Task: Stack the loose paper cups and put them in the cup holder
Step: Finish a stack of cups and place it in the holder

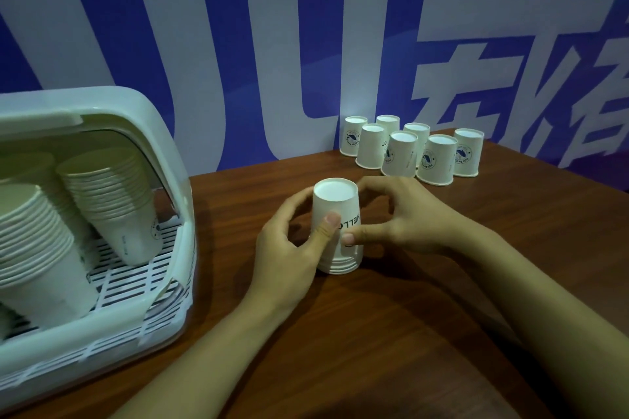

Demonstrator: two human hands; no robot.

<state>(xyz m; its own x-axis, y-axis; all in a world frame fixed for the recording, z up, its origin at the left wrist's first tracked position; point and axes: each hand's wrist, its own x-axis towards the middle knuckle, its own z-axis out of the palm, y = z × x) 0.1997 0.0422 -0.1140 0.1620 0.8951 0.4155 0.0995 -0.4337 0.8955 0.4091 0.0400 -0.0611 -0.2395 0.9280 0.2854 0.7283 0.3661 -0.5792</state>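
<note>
Left hand [289,248] and right hand [405,218] both clasp a short stack of upside-down cups [337,224] standing on the wooden table [442,333], thumbs on its near side. Beyond the grip, well apart, seven loose cups [413,150] stand inverted by the wall. Left of the grip sits the cup holder [163,133], with cup stacks inside.

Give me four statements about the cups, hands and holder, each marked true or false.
1. Both hands, left hand and right hand, grip the cup stack. True.
2. The stack stands mouth up. False: it is upside down, base on top.
3. Seven loose cups stand upside down by the wall. True.
4. The cup holder is empty. False: it already holds stacks of cups.
</note>
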